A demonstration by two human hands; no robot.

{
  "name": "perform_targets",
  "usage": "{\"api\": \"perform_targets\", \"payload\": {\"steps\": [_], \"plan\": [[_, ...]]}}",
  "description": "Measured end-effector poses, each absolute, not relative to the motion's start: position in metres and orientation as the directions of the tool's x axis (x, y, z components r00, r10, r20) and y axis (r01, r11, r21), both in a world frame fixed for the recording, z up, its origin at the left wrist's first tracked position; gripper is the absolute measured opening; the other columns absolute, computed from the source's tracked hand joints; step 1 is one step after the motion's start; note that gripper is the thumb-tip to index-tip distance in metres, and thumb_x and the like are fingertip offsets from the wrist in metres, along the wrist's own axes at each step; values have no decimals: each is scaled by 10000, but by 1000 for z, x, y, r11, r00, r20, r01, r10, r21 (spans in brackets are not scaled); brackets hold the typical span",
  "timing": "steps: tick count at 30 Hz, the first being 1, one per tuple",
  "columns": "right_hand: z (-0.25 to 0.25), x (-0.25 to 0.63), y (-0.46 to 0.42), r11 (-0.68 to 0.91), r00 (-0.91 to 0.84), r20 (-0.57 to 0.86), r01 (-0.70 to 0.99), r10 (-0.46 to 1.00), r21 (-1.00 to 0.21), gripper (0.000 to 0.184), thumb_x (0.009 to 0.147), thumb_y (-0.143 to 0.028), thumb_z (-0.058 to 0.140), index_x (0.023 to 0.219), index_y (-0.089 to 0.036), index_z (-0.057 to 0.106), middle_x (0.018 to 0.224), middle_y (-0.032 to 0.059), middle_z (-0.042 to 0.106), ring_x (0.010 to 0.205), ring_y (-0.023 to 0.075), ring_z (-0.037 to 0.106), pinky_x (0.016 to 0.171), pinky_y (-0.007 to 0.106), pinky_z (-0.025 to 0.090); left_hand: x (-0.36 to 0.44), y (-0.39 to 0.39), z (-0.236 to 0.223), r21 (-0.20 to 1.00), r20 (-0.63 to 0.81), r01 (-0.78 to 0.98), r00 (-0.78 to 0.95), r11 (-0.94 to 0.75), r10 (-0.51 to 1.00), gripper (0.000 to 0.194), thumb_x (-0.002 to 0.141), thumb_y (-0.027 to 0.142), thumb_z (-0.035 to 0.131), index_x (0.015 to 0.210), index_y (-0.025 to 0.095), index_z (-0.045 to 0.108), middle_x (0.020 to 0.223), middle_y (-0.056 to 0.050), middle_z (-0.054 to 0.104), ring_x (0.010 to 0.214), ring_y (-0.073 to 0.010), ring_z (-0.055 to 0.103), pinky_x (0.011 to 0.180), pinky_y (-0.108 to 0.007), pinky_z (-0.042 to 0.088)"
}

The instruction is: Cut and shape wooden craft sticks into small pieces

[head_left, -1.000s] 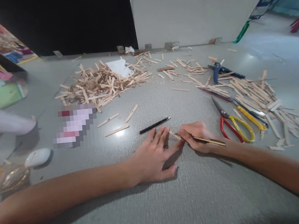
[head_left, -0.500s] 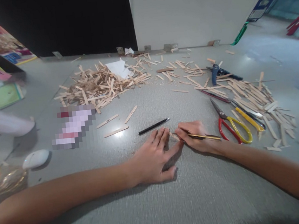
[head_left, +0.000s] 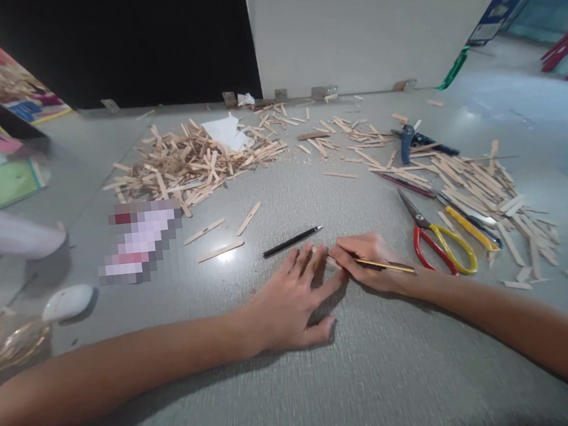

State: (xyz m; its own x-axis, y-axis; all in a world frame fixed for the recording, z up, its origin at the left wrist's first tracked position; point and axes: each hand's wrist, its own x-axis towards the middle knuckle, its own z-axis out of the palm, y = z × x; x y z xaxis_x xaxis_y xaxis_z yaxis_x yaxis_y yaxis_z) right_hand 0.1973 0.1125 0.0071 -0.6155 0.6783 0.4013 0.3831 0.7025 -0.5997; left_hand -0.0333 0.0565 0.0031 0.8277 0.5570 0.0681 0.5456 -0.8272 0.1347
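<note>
Pencil point(head_left: 389, 266) sits pinched between thumb and fingers of the right hand point(head_left: 369, 262), gripped near its point, I'd judge, for close control, though I can't see the tip itself. The left hand point(head_left: 292, 299) lies spread, palm down, its fingertips at the small stick point(head_left: 332, 261), probably to keep it from sliding on the table point(head_left: 282, 401). That stick is between the two hands, partly covered. Just beyond the left fingers rests a black pen point(head_left: 291, 241); scissors point(head_left: 421, 220) lie handles nearest the person, handy for the right side, while the heap point(head_left: 183, 159) stands farther back, likely so it won't crowd the work
</note>
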Motion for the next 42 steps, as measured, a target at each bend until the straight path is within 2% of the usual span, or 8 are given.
{"api": "perform_targets", "payload": {"steps": [4,8,16,23,30,32,36,42], "plan": [[8,197,112,720,-633,408,371,658,-587,443,1163,-345,391,731,-250,380,602,-71,401,502,102,369,510,273,283,-35,57,1,172,74,539,827,-824,557,801,1051,566,550,1738,237,298,1751,-270,348,1573,-539,390,1238,-703,326],[6,199,112,737,-652,410,361,638,-572,453,1170,-350,374,730,-249,396,608,-62,423,515,110,380,520,282,288,-35,58,0,179,55,541,829,-822,557,812,1060,593,524,1745,240,266,1774,-259,308,1593,-506,369,1261,-683,297],[9,202,111,768,-680,410,368,607,-525,455,1172,-335,364,725,-256,383,612,-56,434,514,122,346,522,296,280,-33,57,5,119,54,542,833,-832,551,834,1060,588,524,1743,181,272,1709,-317,396,1545,-549,426,1216,-692,338],[9,202,107,776,-685,410,380,602,-504,447,1170,-328,355,729,-259,372,608,-55,427,515,122,356,518,298,273,-33,58,8,84,23,555,829,-828,558,836,1058,590,524,1745,190,265,1699,-280,439,1556,-507,429,1237,-657,335],[11,202,105,770,-674,411,395,614,-502,406,1147,-263,373,741,-261,370,603,-63,425,502,117,351,514,293,269,-31,57,10,52,22,561,827,-826,562,791,1063,589,505,1705,154,352,1663,-316,465,1534,-535,449,1215,-666,348],[10,203,104,769,-671,414,396,615,-501,407,1144,-258,374,737,-260,363,603,-65,419,501,115,343,513,292,264,-30,57,10,51,25,564,825,-824,565,785,1065,563,504,1715,160,330,1669,-316,459,1528,-536,456,1212,-669,345],[9,203,105,763,-666,409,405,624,-504,415,1149,-276,371,734,-259,370,601,-65,421,495,111,369,508,282,272,-30,56,10,59,33,563,824,-824,565,795,1072,510,495,1746,164,254,1675,-328,444,1515,-547,469,1194,-689,343],[6,206,103,736,-644,391,438,657,-515,488,1176,-384,345,716,-247,440,573,-57,452,483,114,430,514,275,306,-30,57,10,62,38,551,832,-832,554,804,1066,506,502,1745,153,256,1666,-318,466,1512,-529,481,1202,-677,339]]}}
